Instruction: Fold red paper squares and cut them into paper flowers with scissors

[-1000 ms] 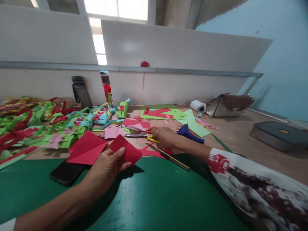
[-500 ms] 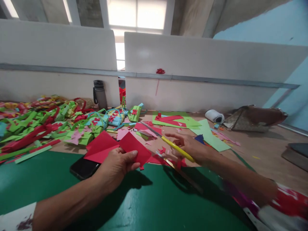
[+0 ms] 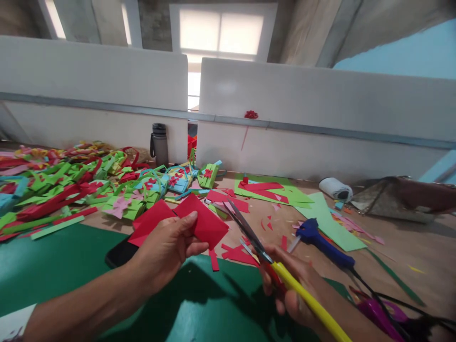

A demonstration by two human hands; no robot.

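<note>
My left hand [image 3: 167,249] pinches a folded piece of red paper [image 3: 204,223] between thumb and fingers, above the green tabletop. Another red flap [image 3: 151,221] of paper sticks out behind the knuckles. In my right hand [image 3: 290,280] is a pair of scissors with yellow handles [image 3: 306,297]. The scissors' blades [image 3: 245,230] point up and left, close together, to the right of the red paper and apart from it. A second silver tip shows just below the blades; I cannot tell what it belongs to.
Paper bags and strips [image 3: 74,190] are heaped on the left. A black phone [image 3: 119,251] lies beneath my left hand. Red scraps [image 3: 238,254], green sheets [image 3: 292,192], a blue glue gun [image 3: 326,244], a bottle [image 3: 159,145], a white roll [image 3: 335,189] and a handbag [image 3: 399,199] are around.
My right hand has drawn back toward me and turned, and the scissors' blades have come together from wide apart. The glue gun has come into sight. My left hand still holds the red paper.
</note>
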